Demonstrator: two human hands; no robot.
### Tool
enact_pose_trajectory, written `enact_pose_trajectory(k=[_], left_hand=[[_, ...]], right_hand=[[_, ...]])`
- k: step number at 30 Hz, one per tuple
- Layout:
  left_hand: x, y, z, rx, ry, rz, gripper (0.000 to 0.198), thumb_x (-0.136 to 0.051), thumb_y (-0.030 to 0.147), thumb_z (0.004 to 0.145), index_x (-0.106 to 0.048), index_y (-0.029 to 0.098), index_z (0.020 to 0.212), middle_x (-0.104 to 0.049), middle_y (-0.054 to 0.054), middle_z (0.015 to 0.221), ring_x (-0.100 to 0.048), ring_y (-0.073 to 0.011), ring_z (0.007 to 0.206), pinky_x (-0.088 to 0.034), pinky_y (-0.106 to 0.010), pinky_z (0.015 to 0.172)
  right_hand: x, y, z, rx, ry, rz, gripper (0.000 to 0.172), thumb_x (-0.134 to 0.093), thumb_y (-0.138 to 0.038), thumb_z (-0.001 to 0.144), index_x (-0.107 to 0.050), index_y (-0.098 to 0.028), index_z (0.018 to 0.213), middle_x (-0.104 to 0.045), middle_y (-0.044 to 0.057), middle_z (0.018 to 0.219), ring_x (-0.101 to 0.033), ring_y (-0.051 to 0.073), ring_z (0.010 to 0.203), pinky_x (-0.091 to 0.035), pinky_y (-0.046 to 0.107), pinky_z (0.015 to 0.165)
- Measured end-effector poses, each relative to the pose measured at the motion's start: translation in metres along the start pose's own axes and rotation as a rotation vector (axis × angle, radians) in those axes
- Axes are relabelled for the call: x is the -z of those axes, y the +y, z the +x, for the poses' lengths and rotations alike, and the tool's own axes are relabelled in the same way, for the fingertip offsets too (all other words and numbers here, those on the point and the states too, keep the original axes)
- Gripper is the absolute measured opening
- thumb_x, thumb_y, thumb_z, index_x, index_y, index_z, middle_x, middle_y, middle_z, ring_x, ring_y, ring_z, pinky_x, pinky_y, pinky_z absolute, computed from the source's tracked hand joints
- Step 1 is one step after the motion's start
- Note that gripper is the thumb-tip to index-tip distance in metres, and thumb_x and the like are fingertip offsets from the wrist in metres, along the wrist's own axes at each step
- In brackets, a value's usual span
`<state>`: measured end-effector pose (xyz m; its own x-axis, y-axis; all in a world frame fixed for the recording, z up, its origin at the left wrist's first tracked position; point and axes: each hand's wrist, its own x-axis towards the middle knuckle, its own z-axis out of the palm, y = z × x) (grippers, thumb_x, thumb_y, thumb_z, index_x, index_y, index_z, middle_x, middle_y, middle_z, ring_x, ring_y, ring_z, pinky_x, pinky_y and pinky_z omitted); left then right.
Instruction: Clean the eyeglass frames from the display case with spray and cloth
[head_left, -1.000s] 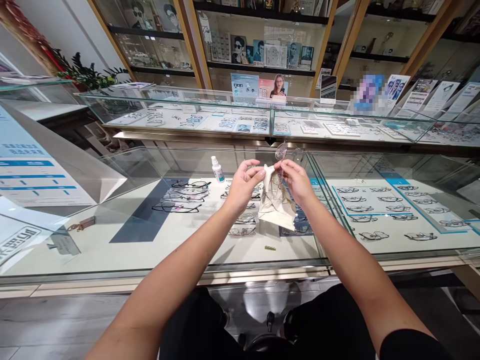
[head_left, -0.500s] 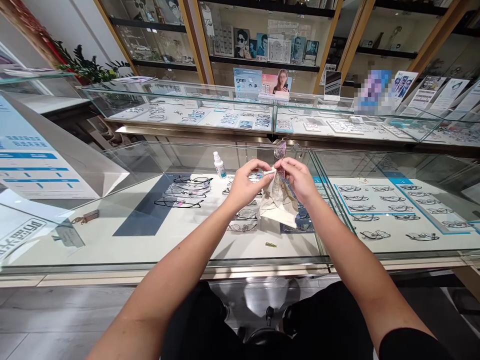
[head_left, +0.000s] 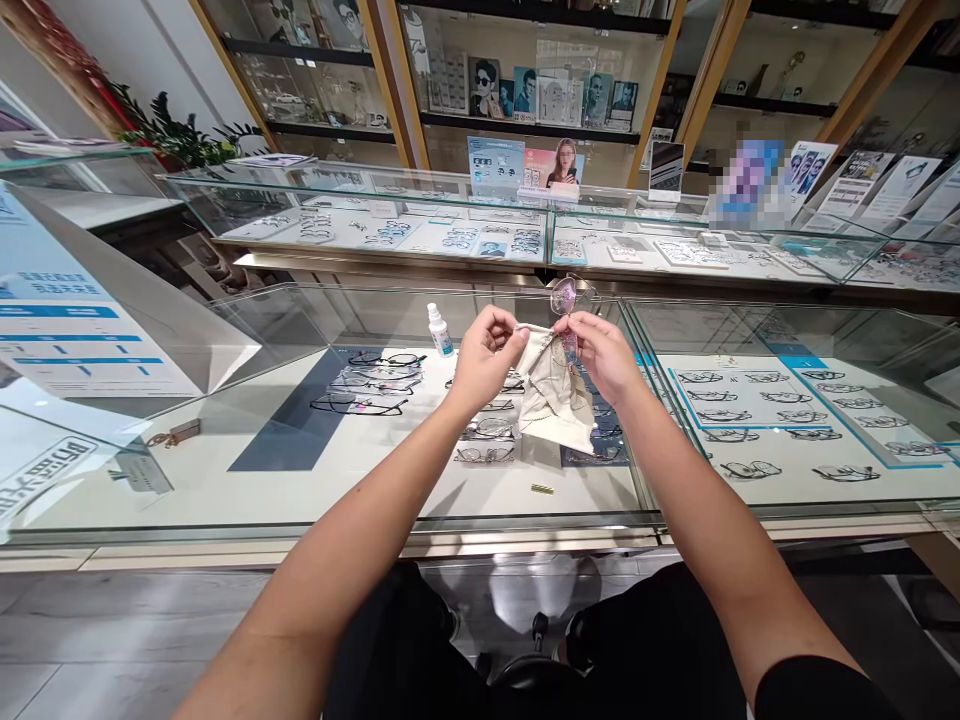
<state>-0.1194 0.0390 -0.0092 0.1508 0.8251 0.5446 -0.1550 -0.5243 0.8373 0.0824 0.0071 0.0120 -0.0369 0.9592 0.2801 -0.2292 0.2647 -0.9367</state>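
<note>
– What are the two hands doing?

– Both are raised above a long glass display counter (head_left: 187,470). The left hand (head_left: 486,360) is closed in a pinch, thumb against fingertips, on the top edge of a pale beige cleaning cloth (head_left: 555,400). The cloth hangs down loosely between the hands.

– And the other one?

– The right hand (head_left: 604,356) is closed too, fingers curled around thin-rimmed spectacles with pink-tinted lenses (head_left: 564,296). It also touches the cloth. One lens stands up above the fingers, just over the cloth's stretched top edge.

– What lies around them?

– A small white plastic bottle with a blue label (head_left: 439,331) stands upright on the glass, just left of the left hand. Beneath the glass, rows of spectacle frames (head_left: 367,385) lie on white trays.
</note>
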Motion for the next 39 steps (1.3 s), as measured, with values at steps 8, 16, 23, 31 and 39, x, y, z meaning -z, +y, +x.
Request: enact_pose_trajectory(k=[8,16,23,31,39], left_hand=[[-0.003,0.009,-0.004,0.091,-0.151,0.136,0.046,-0.096,0.059,0.080,-0.073,0.021,0.091,-0.070,-0.002,0.083,-0.058,-0.0169,0.075,-0.044,-0.030,0.070],[-0.004,0.013,-0.005,0.034,-0.094,0.095,0.054,-0.084,0.073,0.090,-0.065,0.022,0.087,-0.059,0.001,0.074,-0.048,-0.0150,0.066,-0.037,-0.030,0.064],[-0.005,0.007,-0.004,0.128,-0.019,0.062,0.061,-0.087,0.077,0.084,-0.057,0.024,0.084,-0.048,0.006,0.061,-0.035,-0.0109,0.053,-0.023,-0.028,0.055],[-0.014,0.009,-0.003,0.227,-0.039,-0.051,0.066,-0.091,0.075,0.081,-0.048,0.025,0.085,-0.046,0.010,0.055,-0.031,-0.0078,0.048,-0.018,-0.025,0.052],[-0.023,0.014,-0.002,0.187,-0.085,-0.136,0.065,-0.090,0.077,0.082,-0.051,0.025,0.089,-0.056,0.006,0.067,-0.049,-0.0126,0.061,-0.037,-0.027,0.063]], right_hand=[[-0.002,0.004,-0.001,-0.003,-0.046,-0.041,0.037,-0.088,-0.062,0.080,-0.080,-0.027,0.085,-0.074,0.001,0.093,-0.062,0.020,0.087,-0.053,0.035,0.084],[0.000,-0.001,-0.002,-0.001,-0.063,-0.061,0.031,-0.088,-0.059,0.083,-0.082,-0.028,0.083,-0.073,0.001,0.092,-0.060,0.020,0.084,-0.050,0.037,0.083],[-0.002,0.001,-0.002,0.020,0.001,-0.072,0.029,-0.087,-0.057,0.084,-0.081,-0.028,0.084,-0.079,0.002,0.105,-0.068,0.024,0.107,-0.054,0.038,0.097],[-0.011,0.010,-0.004,0.006,0.083,-0.039,0.027,-0.085,-0.054,0.081,-0.082,-0.027,0.082,-0.078,0.002,0.101,-0.068,0.023,0.101,-0.055,0.036,0.094],[-0.010,0.011,-0.003,0.138,0.191,-0.061,0.026,-0.082,-0.053,0.087,-0.081,-0.028,0.088,-0.074,0.003,0.111,-0.067,0.023,0.109,-0.053,0.037,0.105]])
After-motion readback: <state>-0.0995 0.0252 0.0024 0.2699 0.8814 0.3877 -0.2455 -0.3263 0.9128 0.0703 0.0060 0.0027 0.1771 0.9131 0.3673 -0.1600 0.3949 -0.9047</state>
